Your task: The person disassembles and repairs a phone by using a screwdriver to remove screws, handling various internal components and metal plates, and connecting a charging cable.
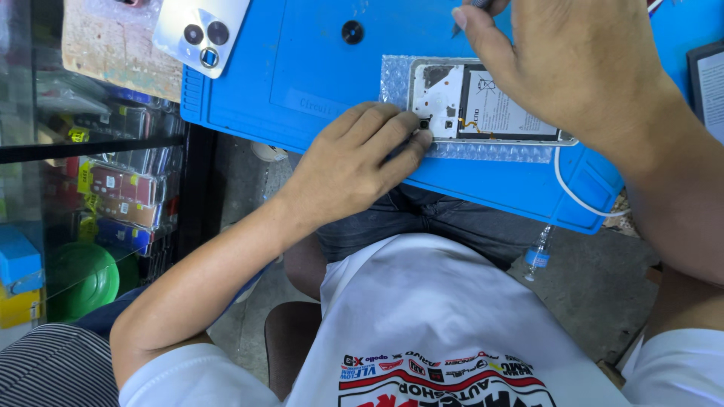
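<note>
Plainly, my left hand [354, 162] pinches closed at the corner of the opened phone [483, 102] lying on bubble wrap [490, 151] on the blue mat [302, 75], my right hand [573, 68] curled around a barely visible tool; it looks light, thin and fragile, best held by its frame edges.

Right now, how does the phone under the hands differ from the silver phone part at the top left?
The opened phone lies on bubble wrap with its battery and inner boards exposed; the silver back cover is closed, showing camera rings. The left hand touches the opened phone's corner, with the right hand above it; nothing touches the back cover. Both rest at the blue mat.
</note>
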